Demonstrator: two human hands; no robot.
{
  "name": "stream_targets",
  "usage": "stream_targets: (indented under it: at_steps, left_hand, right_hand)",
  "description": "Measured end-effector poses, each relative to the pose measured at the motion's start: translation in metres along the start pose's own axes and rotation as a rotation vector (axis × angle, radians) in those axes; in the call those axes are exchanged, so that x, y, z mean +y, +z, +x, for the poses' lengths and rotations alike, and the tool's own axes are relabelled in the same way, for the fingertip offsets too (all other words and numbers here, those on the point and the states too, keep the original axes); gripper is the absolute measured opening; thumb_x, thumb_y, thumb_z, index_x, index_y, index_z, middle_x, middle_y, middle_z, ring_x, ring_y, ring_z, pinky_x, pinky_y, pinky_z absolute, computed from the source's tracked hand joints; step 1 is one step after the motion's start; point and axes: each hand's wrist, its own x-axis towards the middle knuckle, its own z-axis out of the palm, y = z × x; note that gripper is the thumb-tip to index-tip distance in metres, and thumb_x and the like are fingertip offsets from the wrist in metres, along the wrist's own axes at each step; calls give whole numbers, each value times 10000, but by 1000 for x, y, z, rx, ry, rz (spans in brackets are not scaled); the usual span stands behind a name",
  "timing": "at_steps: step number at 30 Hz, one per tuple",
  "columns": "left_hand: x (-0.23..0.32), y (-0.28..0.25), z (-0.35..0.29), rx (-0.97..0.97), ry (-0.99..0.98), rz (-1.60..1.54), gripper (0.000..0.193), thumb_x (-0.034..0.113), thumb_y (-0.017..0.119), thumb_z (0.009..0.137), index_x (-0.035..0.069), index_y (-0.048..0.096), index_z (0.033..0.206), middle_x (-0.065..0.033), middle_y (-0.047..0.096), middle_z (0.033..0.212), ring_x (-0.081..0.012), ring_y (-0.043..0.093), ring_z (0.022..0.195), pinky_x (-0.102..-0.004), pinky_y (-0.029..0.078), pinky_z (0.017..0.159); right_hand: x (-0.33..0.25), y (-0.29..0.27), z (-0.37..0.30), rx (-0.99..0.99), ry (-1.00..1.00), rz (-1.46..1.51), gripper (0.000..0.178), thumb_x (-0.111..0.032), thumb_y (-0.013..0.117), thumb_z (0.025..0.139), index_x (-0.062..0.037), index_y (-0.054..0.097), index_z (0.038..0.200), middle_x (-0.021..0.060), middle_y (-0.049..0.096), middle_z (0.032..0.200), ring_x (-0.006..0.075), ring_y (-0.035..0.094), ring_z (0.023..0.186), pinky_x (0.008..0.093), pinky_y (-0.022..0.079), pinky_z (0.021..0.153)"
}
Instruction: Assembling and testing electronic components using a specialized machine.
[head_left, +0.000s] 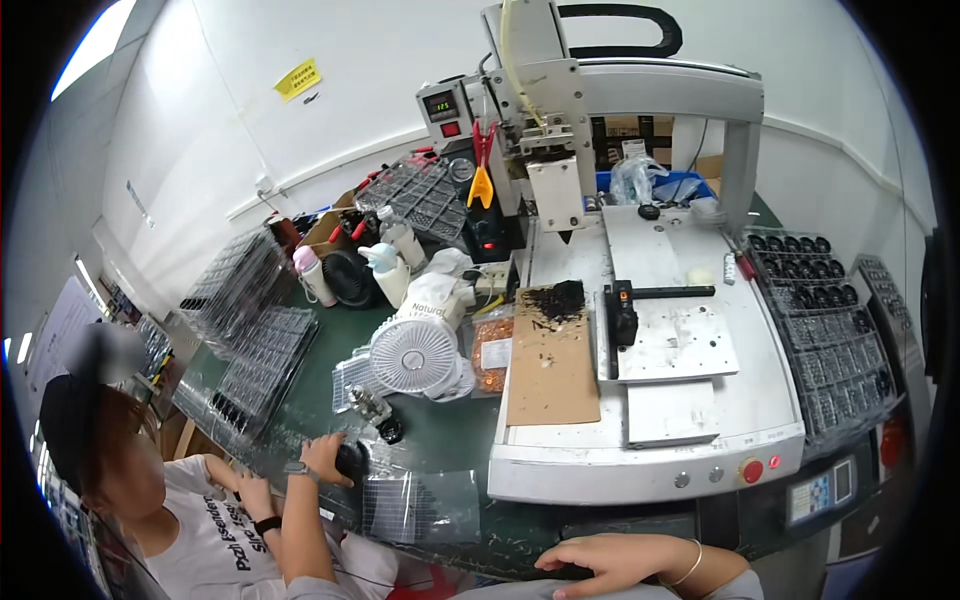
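My left hand (322, 459), with a watch on its wrist, is closed around a dark rounded part (352, 461) at the front left of the green table. The fingers partly hide that part, so its exact kind does not show. Just behind it stands a small metal fixture (371, 404) with a black round base. A clear gridded plastic tray (422, 507) lies to the right of this hand. My right hand (605, 562) rests near my lap at the lower edge, holding nothing, its fingers loosely stretched out and apart.
A white benchtop machine (640, 468) with an overhead gantry fills the right side. Brown cardboard (550, 385) lies on its bed. A white fan (415, 355) and bottles (400, 240) stand mid-table. Tray stacks (240, 280) flank the left; a co-worker in a white shirt (215, 515) sits close by.
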Motion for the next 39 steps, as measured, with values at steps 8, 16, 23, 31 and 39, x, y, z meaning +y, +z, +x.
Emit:
stream_targets:
  at_steps: [8,16,23,31,39]
  left_hand:
    - [77,-44,9,683,172,-146,421,328,777,712,31,638,976,-191,600,1052,-394,556,1014,-450,453,891]
    - [125,19,60,465,-114,-270,297,277,711,821,17,667,956,-214,658,973,-391,636,938,-471,507,835]
    - [116,32,48,512,6,-709,195,165,688,894,0,618,968,-98,660,853,-197,638,784,-300,493,711]
    - [121,31,36,365,14,-1297,191,82,650,931,-8,590,1089,-35,651,1079,-94,616,951,-247,503,847]
    - [138,16,31,392,93,-1327,188,65,672,910,-13,600,1065,-85,599,1236,-116,618,997,-273,508,889]
  right_hand:
    - [-5,-13,-17,-83,86,-55,563,-400,633,926,29,537,1277,218,612,1195,357,601,1082,402,475,939]
    - [6,-14,-21,-84,44,-52,507,-381,684,888,11,597,1198,190,652,1124,360,620,1028,397,471,930]
    - [24,-21,-18,-84,130,47,502,-387,678,893,1,601,1202,182,650,1130,342,619,1039,387,466,939]
    - [34,-19,-20,-91,161,143,498,-375,678,898,-2,593,1216,183,647,1132,341,615,1051,387,463,943]
    - [33,-18,-19,-120,172,137,498,-380,670,904,-4,589,1220,183,646,1136,341,615,1059,390,464,944]
